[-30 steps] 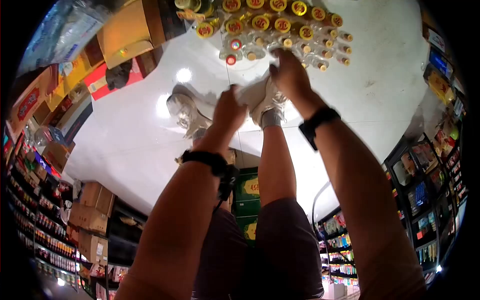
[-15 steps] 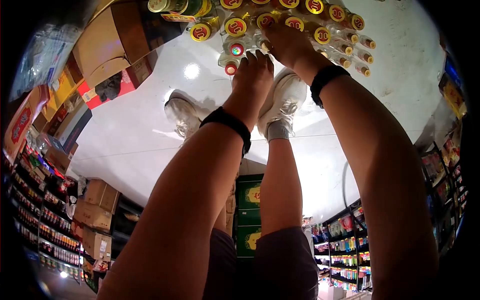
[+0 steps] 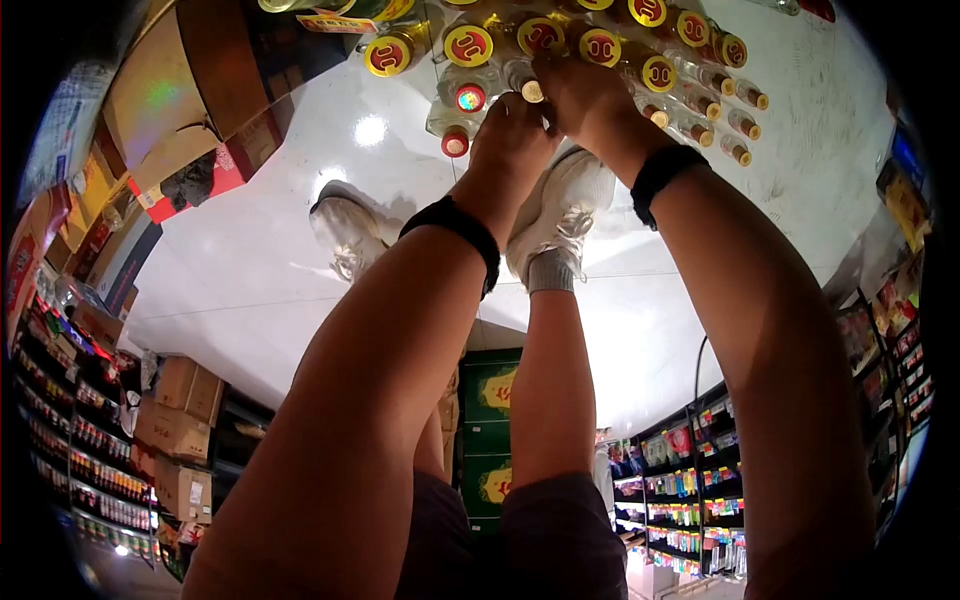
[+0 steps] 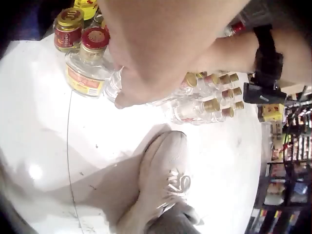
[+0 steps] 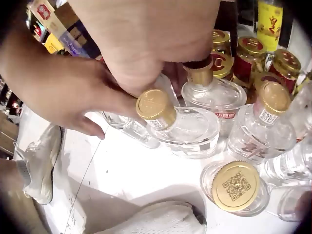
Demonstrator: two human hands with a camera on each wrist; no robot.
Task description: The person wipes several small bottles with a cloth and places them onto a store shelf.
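Observation:
Small clear glass bottles with gold caps stand in rows on the white floor. Both my hands are close together at the near row, on either side of a gold cap [image 3: 532, 91]. My left hand [image 3: 512, 142] has its fingers bent round a clear glass bottle [image 5: 131, 127]. Just beside it, my right hand [image 3: 590, 103] curls its fingers among the bottles, with clear glass between thumb and fingers; its fingertips are largely hidden. A gold-capped bottle [image 5: 187, 131] stands right below the right hand. Left of the hands are two red-capped bottles, one nearer [image 3: 455, 142].
Jars with gold and red lids [image 3: 468, 45] stand behind the bottles. My white shoe [image 3: 565, 205] is close in front of them. Open cardboard boxes [image 3: 165, 90] lie to the left. Stocked shelves [image 3: 690, 470] line the store behind me.
Both hands have reached forward to the bottles, the left coming up from near the shoes. Over the last half second they have drawn closer together at the near row.

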